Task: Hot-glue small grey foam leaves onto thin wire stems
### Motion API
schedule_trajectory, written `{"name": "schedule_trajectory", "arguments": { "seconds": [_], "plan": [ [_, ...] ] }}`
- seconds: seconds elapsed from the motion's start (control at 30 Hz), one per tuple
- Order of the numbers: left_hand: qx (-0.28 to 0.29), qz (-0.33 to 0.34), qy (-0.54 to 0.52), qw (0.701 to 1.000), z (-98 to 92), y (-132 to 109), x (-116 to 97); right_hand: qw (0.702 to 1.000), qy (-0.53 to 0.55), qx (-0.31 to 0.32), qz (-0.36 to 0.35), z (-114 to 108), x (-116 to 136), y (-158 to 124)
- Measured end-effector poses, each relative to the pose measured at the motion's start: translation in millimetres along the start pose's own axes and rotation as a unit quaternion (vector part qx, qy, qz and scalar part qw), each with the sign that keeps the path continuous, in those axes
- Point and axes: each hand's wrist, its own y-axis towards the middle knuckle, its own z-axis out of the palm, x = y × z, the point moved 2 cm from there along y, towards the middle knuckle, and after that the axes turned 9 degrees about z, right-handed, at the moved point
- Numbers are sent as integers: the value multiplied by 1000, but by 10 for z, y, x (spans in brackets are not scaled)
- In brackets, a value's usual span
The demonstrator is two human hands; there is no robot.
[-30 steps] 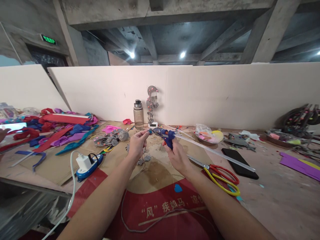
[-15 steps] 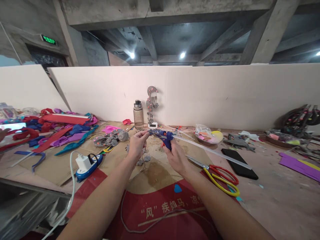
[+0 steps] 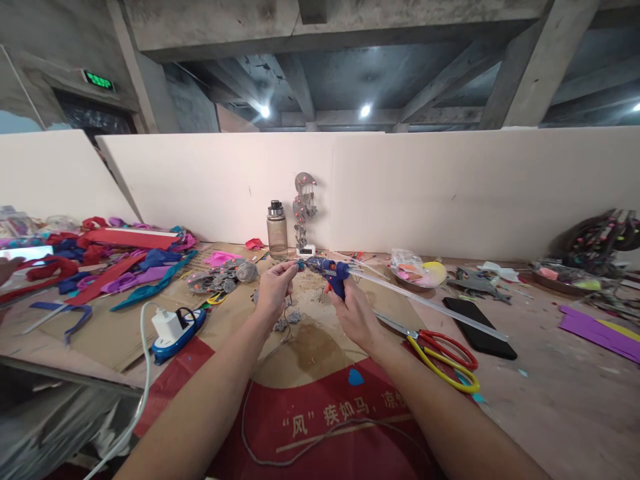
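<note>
My right hand (image 3: 351, 308) is wrapped around the handle of a blue hot glue gun (image 3: 333, 269), which points left. A long clear glue stick (image 3: 430, 303) sticks out of its back end. Thumb and fingers of my left hand (image 3: 275, 288) are pinched together just off the gun's tip. A small bluish spot shows between the fingertips and the nozzle; what the fingers hold is too small to name. Thin grey yarn (image 3: 286, 331) hangs below the left hand and runs down over a red printed sheet (image 3: 320, 443). Grey scraps (image 3: 289, 320) lie under the hands.
Red-and-yellow-handled scissors (image 3: 443, 357) and a black phone (image 3: 479, 327) lie right. A bottle (image 3: 277, 230) stands behind my hands, near a grey ornament (image 3: 305, 203) on the white board. To the left are a blue power strip (image 3: 177, 340) and piled coloured fabric (image 3: 120, 263).
The glue gun has moved slightly right, its tip drawing back from my left fingertips. My left hand has hardly moved.
</note>
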Motion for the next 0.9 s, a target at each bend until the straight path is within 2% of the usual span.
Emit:
{"name": "schedule_trajectory", "arguments": {
  "seconds": [0.1, 0.23, 0.33, 0.4, 0.5, 0.57, 0.63, 0.7, 0.8, 0.87, 0.9],
  "plan": [
    [-4, -6, 2, 1000, -10, 6, 2, 999, 32, 4, 13, 3, 8, -5],
    [-19, -22, 18, 999, -28, 13, 5, 986, 125, 17, 108, -7, -113, 68],
    [-24, -17, 30, 999, -28, 8, 25, 981, 55, 5, 188, -39, -310, 175],
    [-16, -1, 50, 999, -18, -1, 43, 976, -23, 26, 215, -35, -455, 241],
    [-2, 53, 113, 992, 1, -21, 45, 970, -84, 61, 219, 17, -638, 302],
    [4, 98, 153, 983, 15, -37, 26, 972, -95, 57, 209, 52, -712, 320],
    [14, 123, 175, 977, 32, -54, 9, 974, -111, 29, 197, 63, -730, 326],
    [23, 122, 182, 975, 53, -74, 0, 978, -117, -28, 168, 55, -674, 323],
    [31, 120, 194, 973, 94, -119, -21, 991, -17, -83, 99, 98, -466, 299],
    [33, 143, 210, 967, 124, -156, -52, 984, 142, -36, 102, 208, -308, 271],
    [33, 157, 219, 962, 138, -174, -69, 965, 228, -1, 127, 279, -241, 253]
  ]
}}
